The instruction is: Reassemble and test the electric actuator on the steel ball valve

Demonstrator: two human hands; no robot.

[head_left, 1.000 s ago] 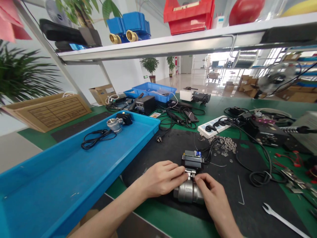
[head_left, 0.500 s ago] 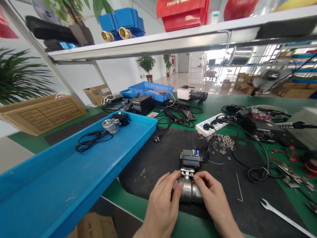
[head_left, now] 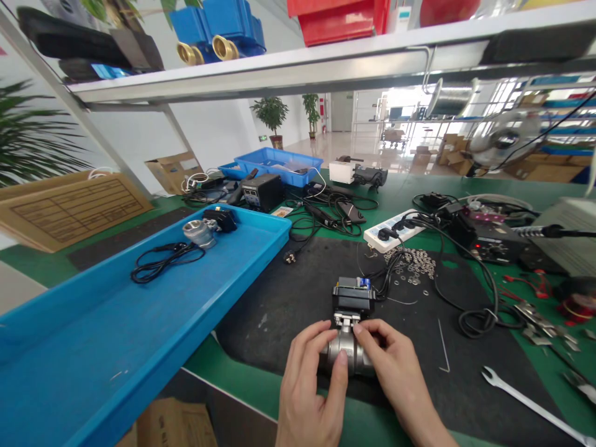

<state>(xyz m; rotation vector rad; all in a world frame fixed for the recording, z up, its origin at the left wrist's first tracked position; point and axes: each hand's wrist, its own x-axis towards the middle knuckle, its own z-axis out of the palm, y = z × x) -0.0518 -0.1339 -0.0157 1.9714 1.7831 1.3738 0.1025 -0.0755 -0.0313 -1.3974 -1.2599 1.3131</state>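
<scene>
A steel ball valve (head_left: 352, 359) lies on the dark mat, with a black actuator box (head_left: 352, 302) mounted above its stem by a small bracket. My left hand (head_left: 311, 382) is wrapped round the left end of the valve, its thumb on the front of the body and fingertips near the bracket. My right hand (head_left: 395, 367) grips the right side, thumb and forefinger at the stem just under the bracket. Whether a small part sits in those right fingertips is hidden. Black cable runs from the actuator toward the back.
A long blue tray (head_left: 233, 292) at left holds another valve (head_left: 200, 233) and a coiled cable (head_left: 162, 261). Behind the actuator are scattered metal rings (head_left: 414, 267) and a power strip (head_left: 391, 231). An L-shaped hex key (head_left: 444, 347) and an open-end wrench (head_left: 531, 400) lie right.
The view has shifted slightly. My left thumb and fingers have shifted on the valve body, the thumb now pointing more upward. My right fingers have moved closer in at the stem.
</scene>
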